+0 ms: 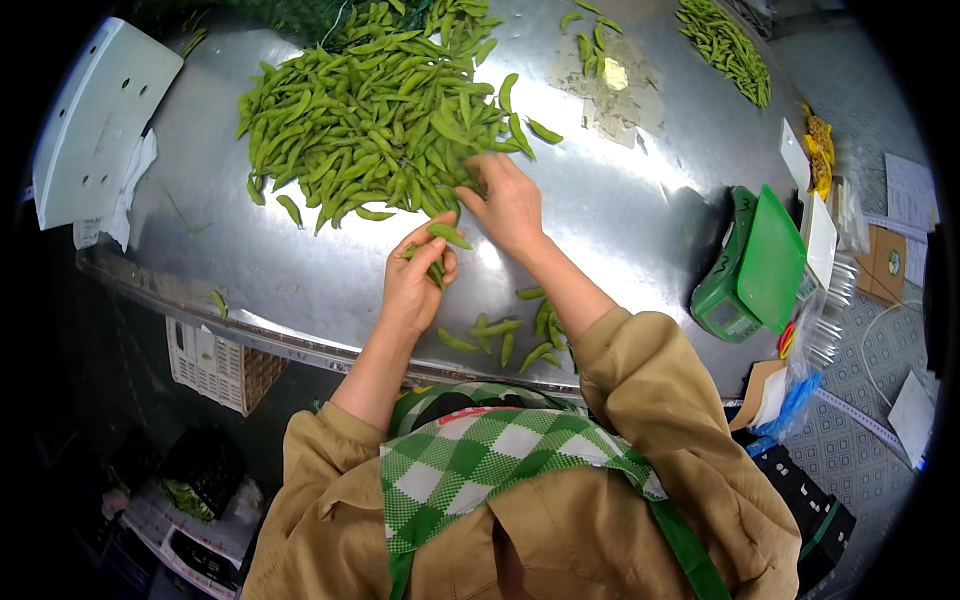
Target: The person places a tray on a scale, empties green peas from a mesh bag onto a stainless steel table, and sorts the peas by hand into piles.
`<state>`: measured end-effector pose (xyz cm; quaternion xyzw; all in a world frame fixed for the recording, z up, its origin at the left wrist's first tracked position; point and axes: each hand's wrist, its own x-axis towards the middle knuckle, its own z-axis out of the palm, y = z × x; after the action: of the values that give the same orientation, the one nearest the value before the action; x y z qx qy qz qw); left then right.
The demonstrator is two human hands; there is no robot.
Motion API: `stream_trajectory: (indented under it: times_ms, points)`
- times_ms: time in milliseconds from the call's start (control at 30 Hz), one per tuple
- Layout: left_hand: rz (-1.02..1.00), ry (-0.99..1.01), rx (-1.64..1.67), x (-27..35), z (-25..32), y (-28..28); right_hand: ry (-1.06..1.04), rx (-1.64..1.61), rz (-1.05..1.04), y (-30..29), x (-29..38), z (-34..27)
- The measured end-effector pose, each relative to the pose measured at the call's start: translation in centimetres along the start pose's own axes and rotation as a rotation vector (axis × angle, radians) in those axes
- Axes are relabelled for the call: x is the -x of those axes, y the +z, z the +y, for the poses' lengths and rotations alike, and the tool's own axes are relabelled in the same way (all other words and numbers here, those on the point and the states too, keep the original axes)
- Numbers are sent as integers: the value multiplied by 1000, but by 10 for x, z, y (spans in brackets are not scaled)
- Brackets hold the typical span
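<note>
A large heap of green soybean pods [360, 127] is spread over the shiny metal table [300, 292]. My left hand [420, 274] holds a few pods, one of them, a plump pod [450, 235], pinched between thumb and fingertips. At the heap's lower right edge is my right hand [506, 196], its thumb and index finger apart. Its fingertips are blurred against the pods, so whether they grip one is unclear. Nearer my body, several loose pods [499, 328] lie scattered between my forearms.
A green weighing scale [769, 259] stands on the right. Further back lies another pod pile [724, 49], with a few pods by a stained patch [619, 112]. A white plastic panel [105, 124] rests at left. Below the table edge sits a white basket [217, 364].
</note>
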<state>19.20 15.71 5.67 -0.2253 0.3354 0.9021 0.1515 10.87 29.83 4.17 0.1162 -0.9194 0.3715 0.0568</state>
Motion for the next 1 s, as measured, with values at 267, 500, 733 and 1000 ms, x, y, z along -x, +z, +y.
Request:
stream_trajectory:
  times_ms: [267, 500, 733, 1000]
  points:
    - [-34, -31, 36, -2, 2, -8, 289, -405, -47, 4, 14, 18]
    - [4, -35, -13, 0, 3, -4, 723, -1164, -324, -25, 31, 5]
    - [-27, -47, -47, 3, 4, -6, 691, -1219, -305, -24, 39, 3]
    - [-5, -40, -69, 6, 6, -2, 669, -1162, -308, -27, 41, 2]
